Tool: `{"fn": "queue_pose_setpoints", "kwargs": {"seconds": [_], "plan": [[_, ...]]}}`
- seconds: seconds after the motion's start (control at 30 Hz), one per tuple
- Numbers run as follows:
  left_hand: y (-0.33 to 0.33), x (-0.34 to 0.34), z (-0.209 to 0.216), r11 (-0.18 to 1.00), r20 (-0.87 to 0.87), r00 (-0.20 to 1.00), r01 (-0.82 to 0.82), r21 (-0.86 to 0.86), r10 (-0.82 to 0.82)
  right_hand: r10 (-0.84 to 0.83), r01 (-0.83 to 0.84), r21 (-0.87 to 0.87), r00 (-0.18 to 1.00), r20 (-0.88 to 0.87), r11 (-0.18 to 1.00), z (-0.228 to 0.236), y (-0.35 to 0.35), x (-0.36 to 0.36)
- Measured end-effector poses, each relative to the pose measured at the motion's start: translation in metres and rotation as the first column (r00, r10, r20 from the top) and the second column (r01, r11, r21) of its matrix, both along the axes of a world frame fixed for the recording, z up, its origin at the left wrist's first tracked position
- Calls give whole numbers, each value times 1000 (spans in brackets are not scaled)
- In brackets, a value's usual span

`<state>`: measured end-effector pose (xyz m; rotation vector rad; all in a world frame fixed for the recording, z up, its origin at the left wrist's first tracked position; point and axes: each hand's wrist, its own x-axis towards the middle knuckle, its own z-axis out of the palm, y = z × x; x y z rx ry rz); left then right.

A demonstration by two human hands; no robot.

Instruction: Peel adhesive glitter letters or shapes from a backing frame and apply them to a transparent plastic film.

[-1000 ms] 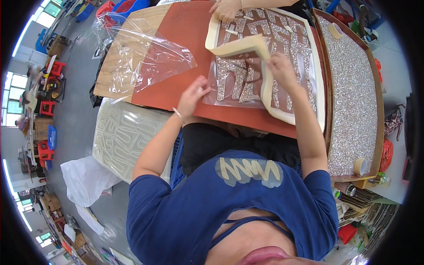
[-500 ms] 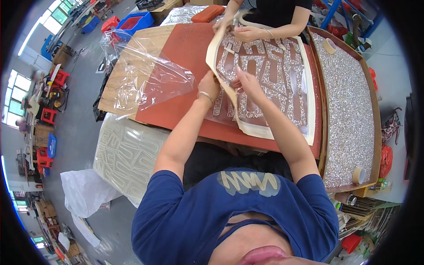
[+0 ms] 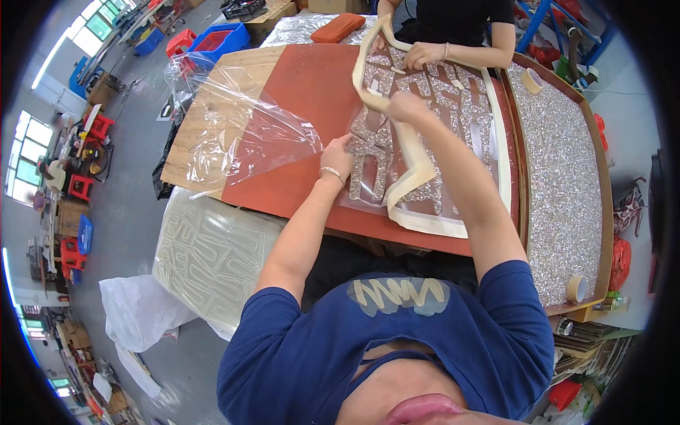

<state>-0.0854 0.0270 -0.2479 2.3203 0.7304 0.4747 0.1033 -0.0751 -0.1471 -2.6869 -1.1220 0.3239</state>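
From my remote place, I see the right hand [image 3: 411, 110] grasping the raised cream border [image 3: 416, 157], while the left hand [image 3: 338, 157], its fingers' grip unclear, probably steadies the glittery sheet [image 3: 450, 95] on the red surface [image 3: 304, 81].

Left hand [image 3: 336, 157] now off the cream strip [image 3: 414, 152], where it was half a second ago, and at the glittery sheet's [image 3: 368, 166] left edge. Right hand [image 3: 409, 108] has moved farther up the strip, whose near-left stretch now bends rightward over the sheet. Co-worker's torso [image 3: 453, 25] in view since the first frame.
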Motion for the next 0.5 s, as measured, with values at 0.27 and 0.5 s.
{"fn": "queue_pose_setpoints", "kwargs": {"seconds": [0.27, 0.5], "plan": [[6, -6, 4, 561, 284, 952, 175, -809, 113, -142, 153, 6, 927, -347, 988, 39, -73, 52], [11, -10, -60, 962, 279, 943, 228, -150, -180, 364, 389, 507, 387, -847, 769, 12, -58, -27]]}}
